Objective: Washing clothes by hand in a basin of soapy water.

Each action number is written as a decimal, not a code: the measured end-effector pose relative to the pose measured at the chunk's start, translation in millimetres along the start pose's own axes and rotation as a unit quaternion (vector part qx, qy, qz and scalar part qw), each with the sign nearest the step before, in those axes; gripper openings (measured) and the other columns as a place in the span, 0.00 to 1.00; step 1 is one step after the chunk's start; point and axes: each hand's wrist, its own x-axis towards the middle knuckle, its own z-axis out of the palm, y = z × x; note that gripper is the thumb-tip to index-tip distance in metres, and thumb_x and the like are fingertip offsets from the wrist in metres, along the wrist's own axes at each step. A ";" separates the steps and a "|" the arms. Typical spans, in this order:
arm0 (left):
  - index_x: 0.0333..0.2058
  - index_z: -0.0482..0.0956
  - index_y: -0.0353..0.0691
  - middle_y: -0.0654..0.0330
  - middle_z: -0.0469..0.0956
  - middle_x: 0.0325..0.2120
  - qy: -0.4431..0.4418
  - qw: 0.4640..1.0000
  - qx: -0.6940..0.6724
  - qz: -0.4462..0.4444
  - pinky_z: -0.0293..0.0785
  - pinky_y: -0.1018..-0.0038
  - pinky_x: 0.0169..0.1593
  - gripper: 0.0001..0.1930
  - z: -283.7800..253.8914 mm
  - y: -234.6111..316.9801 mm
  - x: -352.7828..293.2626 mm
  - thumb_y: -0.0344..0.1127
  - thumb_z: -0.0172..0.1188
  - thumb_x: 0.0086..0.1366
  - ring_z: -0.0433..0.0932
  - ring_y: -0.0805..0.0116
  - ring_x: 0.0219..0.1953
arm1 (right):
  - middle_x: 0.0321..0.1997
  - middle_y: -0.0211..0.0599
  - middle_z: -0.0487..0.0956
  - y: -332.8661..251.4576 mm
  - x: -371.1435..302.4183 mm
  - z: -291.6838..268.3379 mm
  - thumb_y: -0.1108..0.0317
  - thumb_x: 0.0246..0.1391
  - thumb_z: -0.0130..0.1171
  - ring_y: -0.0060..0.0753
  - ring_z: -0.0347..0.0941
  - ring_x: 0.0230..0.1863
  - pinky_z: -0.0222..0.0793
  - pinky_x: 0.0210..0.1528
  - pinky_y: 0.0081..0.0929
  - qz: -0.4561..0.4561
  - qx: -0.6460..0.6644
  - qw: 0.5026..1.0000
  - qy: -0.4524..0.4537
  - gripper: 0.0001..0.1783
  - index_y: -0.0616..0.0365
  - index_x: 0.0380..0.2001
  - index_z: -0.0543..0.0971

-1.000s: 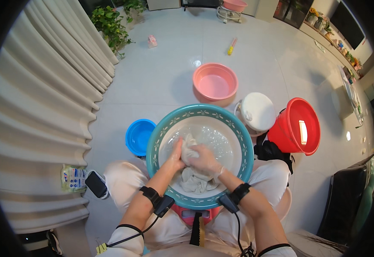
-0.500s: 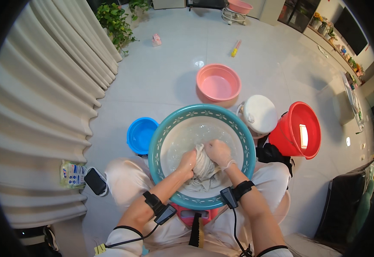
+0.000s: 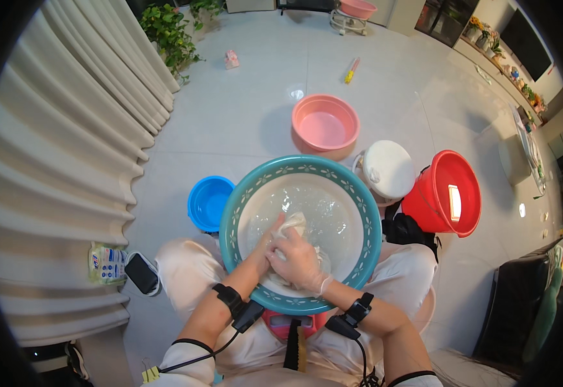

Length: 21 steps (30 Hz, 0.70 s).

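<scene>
A wide teal basin point(image 3: 231, 193) with a white inside and a flower-patterned rim rests between my knees, with water in it. Inside it, a wet whitish cloth point(image 3: 294, 222) is bunched in both hands. My left hand point(image 3: 270, 237) grips the cloth from the left, its fingers partly hidden. My right hand point(image 3: 299, 263), in a thin see-through glove, is closed over the lower part of the cloth and touches the left hand. More of the cloth trails in the water beneath my hands.
Around the basin stand a blue bowl point(image 3: 209, 205), a pink basin point(image 3: 325, 122), a white-lidded bucket point(image 3: 388, 169) and a red bucket point(image 3: 428, 206). A phone point(image 3: 142, 274) and a wipes pack point(image 3: 107, 263) lie left, by the curtain point(image 3: 68, 180). Black straps and cables run along both my forearms.
My right hand has moved left and nearer to me, over the cloth and against my left hand. The left hand has shifted slightly left. The bunched cloth has moved left with them.
</scene>
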 end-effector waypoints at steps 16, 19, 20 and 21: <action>0.24 0.73 0.38 0.46 0.76 0.24 0.190 0.646 0.639 0.372 0.68 0.56 0.31 0.17 53.7 60.1 -47.3 0.43 0.46 0.68 0.75 0.44 0.29 | 0.26 0.32 0.78 73.7 22.8 -63.3 0.61 0.58 0.54 0.20 0.70 0.26 0.66 0.28 0.21 0.316 0.291 0.903 0.030 0.15 0.64 0.30 0.82; 0.24 0.73 0.39 0.51 0.76 0.20 0.183 0.572 0.706 0.376 0.68 0.58 0.27 0.17 64.2 72.4 -58.1 0.45 0.50 0.66 0.75 0.49 0.24 | 0.24 0.29 0.77 76.6 18.1 -66.5 0.59 0.60 0.52 0.17 0.69 0.22 0.64 0.25 0.18 0.317 0.331 0.889 0.011 0.15 0.59 0.31 0.81; 0.24 0.73 0.39 0.52 0.75 0.18 0.180 0.557 0.721 0.372 0.68 0.59 0.25 0.17 67.1 75.3 -59.8 0.47 0.52 0.65 0.75 0.50 0.22 | 0.24 0.29 0.77 79.6 16.9 -66.4 0.59 0.60 0.52 0.17 0.69 0.22 0.64 0.25 0.18 0.319 0.331 0.888 0.012 0.15 0.59 0.31 0.81; 0.23 0.72 0.40 0.54 0.75 0.17 0.178 0.542 0.735 0.367 0.68 0.59 0.24 0.18 69.0 77.7 -60.9 0.49 0.54 0.63 0.75 0.52 0.20 | 0.26 0.28 0.77 83.9 16.0 -66.4 0.59 0.60 0.52 0.17 0.69 0.24 0.64 0.26 0.18 0.325 0.381 0.865 0.032 0.15 0.59 0.32 0.80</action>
